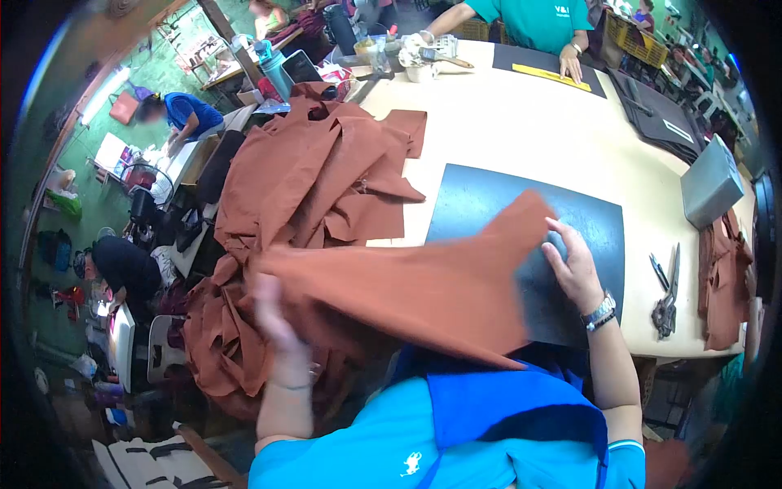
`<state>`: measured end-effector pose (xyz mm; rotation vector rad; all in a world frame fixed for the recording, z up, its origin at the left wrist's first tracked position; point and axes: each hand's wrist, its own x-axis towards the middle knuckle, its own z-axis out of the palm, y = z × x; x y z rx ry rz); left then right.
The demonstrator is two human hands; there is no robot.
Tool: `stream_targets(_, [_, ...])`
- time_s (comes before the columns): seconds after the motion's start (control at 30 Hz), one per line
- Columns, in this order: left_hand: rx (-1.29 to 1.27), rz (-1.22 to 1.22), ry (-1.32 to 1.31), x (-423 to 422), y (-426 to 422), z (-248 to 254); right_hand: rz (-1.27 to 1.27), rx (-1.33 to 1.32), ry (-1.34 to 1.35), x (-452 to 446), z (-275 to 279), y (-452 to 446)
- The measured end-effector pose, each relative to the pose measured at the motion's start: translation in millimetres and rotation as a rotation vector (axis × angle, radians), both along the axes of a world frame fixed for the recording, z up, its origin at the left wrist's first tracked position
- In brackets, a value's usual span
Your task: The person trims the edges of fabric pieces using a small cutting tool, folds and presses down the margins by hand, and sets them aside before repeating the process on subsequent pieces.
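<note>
A rust-brown fabric piece (415,281) is stretched in the air in front of me, above the black mat (489,191) and the table's near edge. My left hand (281,318), smeared by motion, is closed at the left end of this piece, its fingertips partly hidden. On the other side, my right hand (577,265) has its fingertips at the fabric's upper right edge, with the thumb visible below them. A large heap of the same rust-brown fabric (301,171) lies to the left, spilling over the table's side close to my left hand.
Scissors (666,293) lie at the right, near a grey metal block (711,183) resting on more brown pieces (721,285). Across the pale table (521,122), a co-worker's hand (570,63) rests by a yellow ruler (550,77). Dark sheets (656,114) are stacked at right.
</note>
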<state>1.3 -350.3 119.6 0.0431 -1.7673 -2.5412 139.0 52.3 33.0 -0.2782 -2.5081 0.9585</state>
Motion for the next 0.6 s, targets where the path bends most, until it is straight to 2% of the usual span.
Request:
stream_targets(0.03, [0.165,0.149,-0.131,-12.9,-16.8,25.2,-0.026,0.061,-0.014,1.0,-12.9,11.0])
stream_targets(0.07, [0.245,0.207,-0.069,-21.9,-42.8,40.0,-0.053,0.12,-0.029,3.3,-25.5,19.8])
stream_targets(0.1, [0.243,0.29,-0.04,-43.4,-87.6,53.8,-0.083,0.179,-0.044,4.9,-31.6,24.6])
stream_targets(0.13, [0.198,0.382,0.1,-53.6,-124.2,65.1,-0.082,0.187,-0.036,5.3,-30.0,24.5])
stream_targets(0.17, [0.144,0.561,0.209,-63.0,-164.8,76.5,-0.083,0.189,-0.029,5.0,-27.5,21.1])
stream_targets(0.2, [0.147,0.74,0.308,-58.5,-170.6,101.8,-0.086,0.189,-0.022,5.2,-26.5,18.1])
stream_targets(0.27, [-0.082,1.066,0.727,-65.0,-219.7,127.0,-0.077,0.168,-0.017,4.8,-26.6,18.0])
stream_targets(0.33, [-0.366,1.244,0.751,-63.0,-227.2,142.7,-0.069,0.156,-0.014,5.0,-26.5,17.9])
stream_targets(0.37, [-0.614,1.296,0.579,-67.3,-226.6,144.0,-0.065,0.155,-0.012,5.0,-26.0,17.8])
stream_targets(0.43, [-1.002,1.284,0.311,-85.0,-234.1,140.2,-0.062,0.165,-0.007,4.8,-26.0,17.3])
stream_targets(0.53, [-1.364,1.056,0.346,-165.8,-314.5,63.1,-0.068,0.186,-0.015,5.5,-25.1,16.9])
stream_targets(0.6, [-1.586,0.639,-0.067,-182.2,-335.5,-15.7,-0.083,0.18,-0.037,6.4,-23.9,15.7])
